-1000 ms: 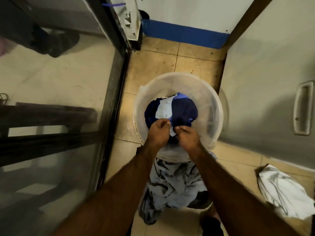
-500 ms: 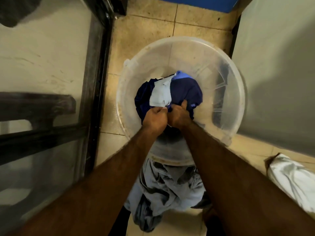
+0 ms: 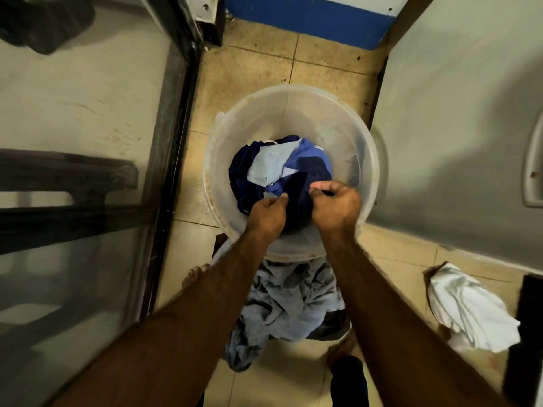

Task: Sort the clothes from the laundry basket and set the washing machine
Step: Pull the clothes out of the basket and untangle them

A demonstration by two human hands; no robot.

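My left hand (image 3: 266,214) pinches the dark navy garment (image 3: 297,205) with curled fingers, and my right hand (image 3: 338,207) grips the same cloth just beside it. The garment lies among blue clothes inside the round translucent plastic laundry basket (image 3: 293,94) on the beige tiled floor (image 3: 264,63). A crumpled pale blue pile (image 3: 288,304) touches the basket's near side; a white cloth (image 3: 470,312) lies well apart, right

Single head view here, facing forward and steeply down, close over the basket (image 3: 293,94); floor (image 3: 261,63) runs on beyond the fingers (image 3: 321,186), wide lens bending the edges.
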